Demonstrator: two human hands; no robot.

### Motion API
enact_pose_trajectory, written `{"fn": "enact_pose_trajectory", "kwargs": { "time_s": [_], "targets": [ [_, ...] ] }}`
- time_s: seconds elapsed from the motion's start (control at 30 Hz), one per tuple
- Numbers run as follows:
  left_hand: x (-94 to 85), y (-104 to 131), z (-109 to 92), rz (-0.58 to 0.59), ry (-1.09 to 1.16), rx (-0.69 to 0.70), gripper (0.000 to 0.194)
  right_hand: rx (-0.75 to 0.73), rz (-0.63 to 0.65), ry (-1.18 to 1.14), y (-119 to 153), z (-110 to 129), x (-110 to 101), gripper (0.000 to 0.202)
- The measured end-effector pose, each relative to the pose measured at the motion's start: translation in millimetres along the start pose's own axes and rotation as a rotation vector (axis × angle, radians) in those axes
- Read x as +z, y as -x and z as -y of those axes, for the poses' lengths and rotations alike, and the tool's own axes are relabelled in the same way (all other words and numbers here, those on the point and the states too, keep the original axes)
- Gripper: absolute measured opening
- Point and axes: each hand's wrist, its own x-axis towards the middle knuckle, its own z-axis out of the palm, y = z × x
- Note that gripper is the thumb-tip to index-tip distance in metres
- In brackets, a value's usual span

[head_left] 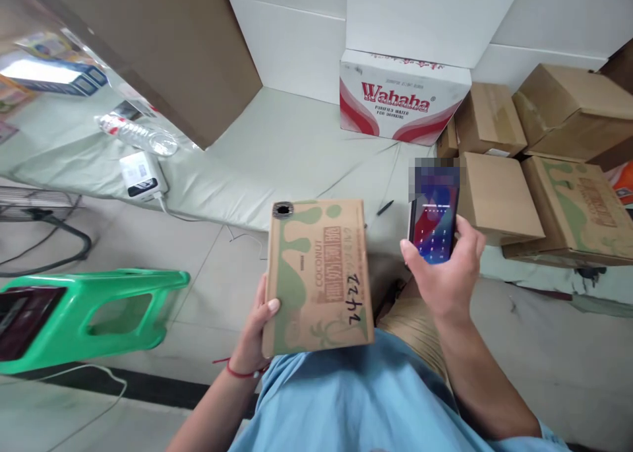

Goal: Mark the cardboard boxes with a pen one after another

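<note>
A cardboard box (316,274) with green print, the word COCONUT and black handwritten digits rests at my lap. My left hand (254,330) grips its left edge, thumb on the top face and the other fingers partly hidden behind it. To the right, my right hand (448,274) is wrapped round a phone (434,221), whose lit screen shows a number keypad; its upper part is pixelated. Between box and phone, a black pen (385,207) lies on the pale green cloth (267,148).
Beyond the phone stands a white and red Wahaha carton (403,99). Brown boxes (499,198) are stacked at the right. A plastic bottle (143,135) and a white device (142,175) lie at the left, above a green stool (99,313).
</note>
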Motion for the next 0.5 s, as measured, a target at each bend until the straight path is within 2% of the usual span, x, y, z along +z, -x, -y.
{"fn": "enact_pose_trajectory", "kwargs": {
  "time_s": [0.13, 0.27, 0.37, 0.43, 0.5],
  "targets": [
    [-8.7, 8.6, -26.2, -0.240, -0.020, -0.035, 0.093, 0.210, 0.136, 0.213, -15.9, -49.4, 20.1, 0.091],
    [2.6, 13.6, -69.9, -0.436, -0.091, 0.120, 0.082, 0.265, 0.315, 0.363, -12.9, -74.3, 36.4, 0.088],
    [5.9, 0.1, -110.7, -0.400, -0.203, 0.298, 0.075, 0.247, 0.379, 0.421, -8.9, -84.4, 42.6, 0.084],
    [1.9, -22.6, -137.5, -0.311, -0.284, 0.403, 0.068, 0.221, 0.385, 0.428, -7.7, -90.6, 45.4, 0.085],
    [-4.3, -55.4, -161.4, -0.218, -0.328, 0.421, 0.062, 0.200, 0.377, 0.419, -7.0, -96.8, 47.4, 0.087]
  ]
}}
